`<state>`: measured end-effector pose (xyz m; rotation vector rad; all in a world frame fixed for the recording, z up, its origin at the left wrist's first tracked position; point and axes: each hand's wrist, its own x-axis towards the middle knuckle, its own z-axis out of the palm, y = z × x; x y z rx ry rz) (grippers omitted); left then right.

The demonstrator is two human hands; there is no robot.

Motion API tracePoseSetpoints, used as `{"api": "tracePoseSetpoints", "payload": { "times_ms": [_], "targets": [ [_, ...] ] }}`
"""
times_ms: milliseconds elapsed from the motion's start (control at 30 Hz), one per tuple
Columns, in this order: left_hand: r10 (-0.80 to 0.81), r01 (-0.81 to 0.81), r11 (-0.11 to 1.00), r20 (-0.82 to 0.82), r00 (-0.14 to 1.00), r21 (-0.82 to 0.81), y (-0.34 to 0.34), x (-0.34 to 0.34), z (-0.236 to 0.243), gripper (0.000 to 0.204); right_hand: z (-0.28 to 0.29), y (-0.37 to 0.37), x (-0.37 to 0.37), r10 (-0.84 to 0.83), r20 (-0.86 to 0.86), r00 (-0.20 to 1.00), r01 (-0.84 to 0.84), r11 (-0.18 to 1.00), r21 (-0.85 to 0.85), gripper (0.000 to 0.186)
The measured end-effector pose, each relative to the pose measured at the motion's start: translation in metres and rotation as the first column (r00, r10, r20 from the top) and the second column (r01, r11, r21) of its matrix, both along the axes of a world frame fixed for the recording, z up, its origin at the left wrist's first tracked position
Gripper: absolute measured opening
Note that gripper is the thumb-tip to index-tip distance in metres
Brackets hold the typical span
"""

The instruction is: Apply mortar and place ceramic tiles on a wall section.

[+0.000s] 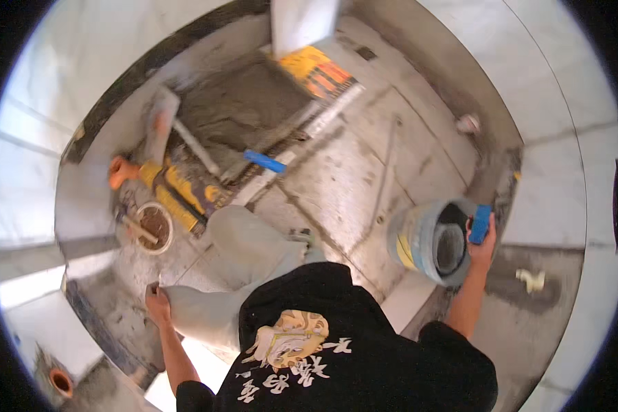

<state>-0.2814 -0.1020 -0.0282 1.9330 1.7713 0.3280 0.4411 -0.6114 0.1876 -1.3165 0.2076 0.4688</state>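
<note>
My right hand is closed around a blue block-shaped piece, possibly a sponge, at the right rim of a grey-blue bucket. A round grey interior shows inside the bucket. By my bent knee, my left hand has its fingers curled in; a small dark patch shows at them, too unclear to name. Ahead lies a bed of wet grey mortar. Another blue bar rests across its near edge, beside a pale strip.
A white tub with brown contents and a stick stands at left, near a yellow-black packet and an orange object. A yellow bag lies past the mortar. A white pipe end and an orange pipe opening also show.
</note>
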Motion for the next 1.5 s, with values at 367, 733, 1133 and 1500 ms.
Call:
{"api": "tracePoseSetpoints", "payload": {
  "times_ms": [367,733,1133,1500],
  "targets": [
    [0.247,-0.201,0.941,-0.147,0.958,0.272,-0.1,0.016,0.056,0.033,-0.179,0.588,-0.046,0.969,0.081,0.234,-0.838,0.243,-0.489,0.045],
    [0.462,-0.362,0.834,-0.167,0.871,0.416,-0.161,0.06,0.118,0.033,-0.218,0.766,-0.158,0.863,-0.088,-0.497,-0.074,-0.143,-0.987,0.037],
    [0.255,-0.183,0.928,-0.195,0.947,0.323,-0.112,0.041,0.081,0.035,-0.137,0.585,-0.021,0.899,0.434,0.06,-0.32,0.429,-0.845,0.058],
    [-0.164,0.192,0.955,0.137,0.977,-0.225,0.012,-0.036,-0.012,0.048,0.0,0.048,0.021,0.392,0.157,0.907,0.268,-0.246,-0.931,0.049]
  ]
}}
